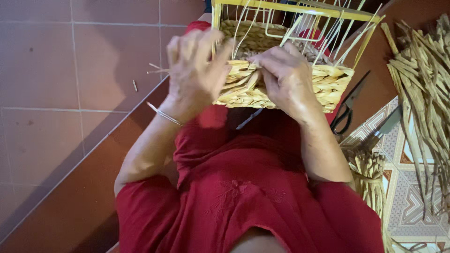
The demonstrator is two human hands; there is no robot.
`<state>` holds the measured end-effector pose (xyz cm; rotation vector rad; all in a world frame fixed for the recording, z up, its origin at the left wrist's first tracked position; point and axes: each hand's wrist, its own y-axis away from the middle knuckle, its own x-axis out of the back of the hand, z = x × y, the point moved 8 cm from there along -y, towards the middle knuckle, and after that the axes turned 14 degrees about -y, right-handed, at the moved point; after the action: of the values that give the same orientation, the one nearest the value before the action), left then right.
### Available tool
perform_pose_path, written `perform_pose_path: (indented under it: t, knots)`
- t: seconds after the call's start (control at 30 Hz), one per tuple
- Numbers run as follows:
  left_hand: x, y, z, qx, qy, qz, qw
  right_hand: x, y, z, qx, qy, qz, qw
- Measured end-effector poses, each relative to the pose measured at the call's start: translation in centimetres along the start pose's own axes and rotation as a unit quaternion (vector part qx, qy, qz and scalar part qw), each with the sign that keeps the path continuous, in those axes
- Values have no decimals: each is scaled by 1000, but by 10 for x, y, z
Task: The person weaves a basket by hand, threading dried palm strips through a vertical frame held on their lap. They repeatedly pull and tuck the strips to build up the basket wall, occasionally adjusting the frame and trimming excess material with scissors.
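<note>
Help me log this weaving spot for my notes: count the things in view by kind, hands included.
Bare hands: 2, left hand and right hand
Half-woven straw basket on yellow wire frame: 1
Black-handled scissors: 1
Heaps of loose dried straw strands: 1
Tied straw bundles: 1
Total: 6
</note>
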<state>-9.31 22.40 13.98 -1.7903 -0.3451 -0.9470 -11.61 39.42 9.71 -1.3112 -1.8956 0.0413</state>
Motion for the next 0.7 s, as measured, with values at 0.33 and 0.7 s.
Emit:
perform_pose_path:
  t: [0.33,0.7]
  knots:
    - [-65,50,-37,182,240,-242,923,-13,-2,26,-69,-2,87,994]
    - [-76,71,-50,261,408,-238,842,61,73,40,-85,-268,268,922]
